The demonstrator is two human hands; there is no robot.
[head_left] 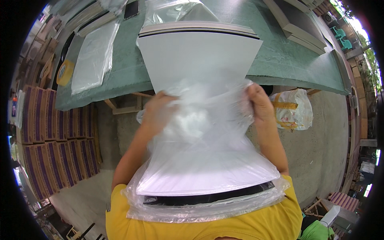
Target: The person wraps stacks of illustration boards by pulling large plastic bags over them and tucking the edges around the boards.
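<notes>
A clear plastic bag [208,156] lies over a white flat panel with a dark lower edge [216,199], which reaches back against my yellow shirt. My right hand [260,105] is closed on the bag's right side near the table's front edge. On the opposite side, my left hand [158,114] is blurred by motion, its fingers bent round the bag's left side. Farther away, a white board [200,56] tops a stack of boards [200,29] and juts past the table edge. Crumpled plastic hides whether this board and the bagged panel are one piece.
On the green table [296,60] lie flat plastic bags [94,56], a phone [131,9], a tape roll [65,73] and grey boards [298,28]. Stacked cartons [60,120] stand on the left. A taped plastic bundle [294,110] is below the table's right side.
</notes>
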